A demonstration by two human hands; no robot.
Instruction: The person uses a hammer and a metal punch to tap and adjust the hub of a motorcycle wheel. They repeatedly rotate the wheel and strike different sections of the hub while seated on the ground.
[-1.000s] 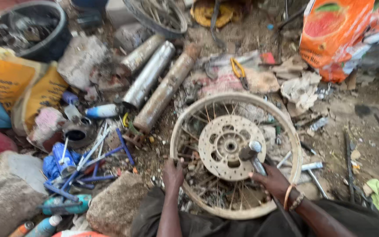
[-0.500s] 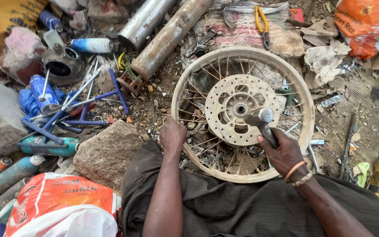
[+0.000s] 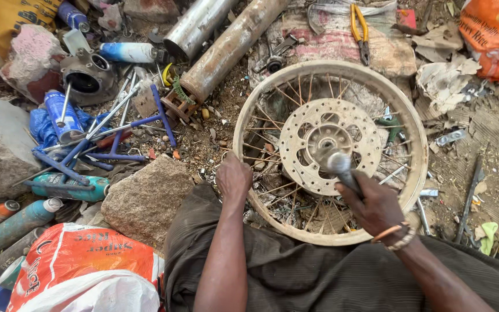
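A spoked motorcycle wheel [image 3: 417, 167] lies flat on the dirt in front of me, with a drilled brake disc [image 3: 295, 156] at its hub. My left hand [image 3: 233, 179] rests on the near left part of the rim, fingers curled over it. My right hand [image 3: 376, 203] grips the handle of a metal hammer [image 3: 339, 163] whose head sits just over the hub. A bracelet circles my right wrist.
A rough stone [image 3: 145, 199] lies left of the wheel. Two rusty metal pipes [image 3: 232, 46] lie beyond it, with blue metal rods [image 3: 88, 150], spray cans [image 3: 128, 52], orange-handled pliers [image 3: 359, 29] and an orange printed bag [image 3: 492, 34] around. Another printed bag [image 3: 70, 260] sits near left.
The view has tilted down and closer onto the wheel. My right hand has brought the hammer head from the disc's right side to the hub; my left hand stays on the rim.
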